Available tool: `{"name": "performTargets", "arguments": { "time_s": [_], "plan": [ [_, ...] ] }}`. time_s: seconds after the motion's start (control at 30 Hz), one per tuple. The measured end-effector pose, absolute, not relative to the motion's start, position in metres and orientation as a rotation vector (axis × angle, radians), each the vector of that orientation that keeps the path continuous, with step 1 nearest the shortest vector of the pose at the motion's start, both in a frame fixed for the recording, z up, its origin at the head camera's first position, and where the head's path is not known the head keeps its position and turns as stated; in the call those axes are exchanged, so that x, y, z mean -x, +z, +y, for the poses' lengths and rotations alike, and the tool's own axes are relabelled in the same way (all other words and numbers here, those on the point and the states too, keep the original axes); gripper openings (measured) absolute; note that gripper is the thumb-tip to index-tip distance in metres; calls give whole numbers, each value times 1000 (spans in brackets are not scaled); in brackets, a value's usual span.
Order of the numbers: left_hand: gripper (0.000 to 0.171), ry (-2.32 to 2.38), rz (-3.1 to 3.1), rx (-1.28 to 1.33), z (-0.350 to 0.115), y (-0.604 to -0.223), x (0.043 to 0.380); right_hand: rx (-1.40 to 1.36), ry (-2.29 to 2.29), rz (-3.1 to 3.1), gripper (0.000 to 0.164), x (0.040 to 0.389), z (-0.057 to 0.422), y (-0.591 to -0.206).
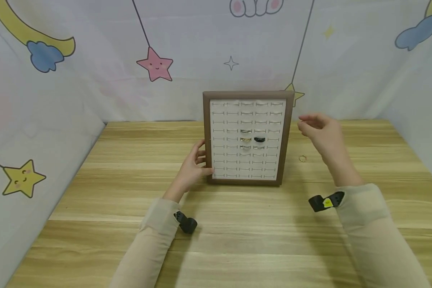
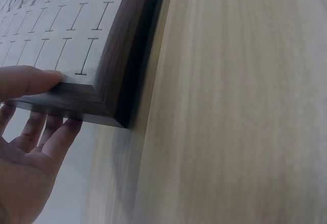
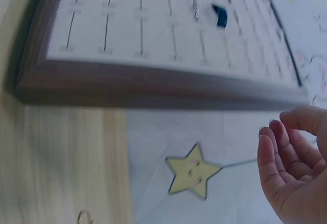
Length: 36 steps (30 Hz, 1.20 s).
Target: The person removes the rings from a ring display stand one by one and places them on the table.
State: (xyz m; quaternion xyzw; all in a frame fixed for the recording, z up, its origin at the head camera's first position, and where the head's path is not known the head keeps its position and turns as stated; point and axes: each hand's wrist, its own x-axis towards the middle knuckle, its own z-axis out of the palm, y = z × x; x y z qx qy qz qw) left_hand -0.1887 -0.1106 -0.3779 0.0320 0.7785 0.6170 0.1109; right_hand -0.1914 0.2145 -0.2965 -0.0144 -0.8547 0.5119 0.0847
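Observation:
A ring display board (image 1: 246,168) with a brown frame and white slotted face stands upright on the table. Several rings sit in its middle slots, among them a black ring (image 1: 259,140) and a gold-toned ring (image 1: 246,139). My left hand (image 1: 194,167) grips the frame's left edge, thumb on the front, fingers behind; the left wrist view shows this hold on the frame (image 2: 56,98). Just off the frame's right side, my right hand (image 1: 324,136) is raised with loosely bent fingers. In the right wrist view nothing shows in that hand (image 3: 296,168).
A loose gold ring (image 1: 302,159) lies on the wooden table (image 1: 237,232) to the right of the board, below the right hand. Behind the table hangs a white cloth (image 1: 201,36) printed with stars and moons; similar cloth borders the sides.

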Motion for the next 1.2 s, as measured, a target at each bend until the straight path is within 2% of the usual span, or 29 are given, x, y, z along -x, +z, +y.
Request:
{"name": "performTargets", "arguments": {
  "time_s": [0.3,0.67,1.2],
  "plan": [
    [96,1813,2289,-90,-110,-377,188,-204,1323,-2645,25,180,173,-287],
    [96,1813,2285,-90,-111,-379,189,-492,1021,-2688,17,178,145,-305],
    [96,1793,2298,-101,-111,-378,188,-569,715,-2612,19,180,138,-318]
  ]
}}
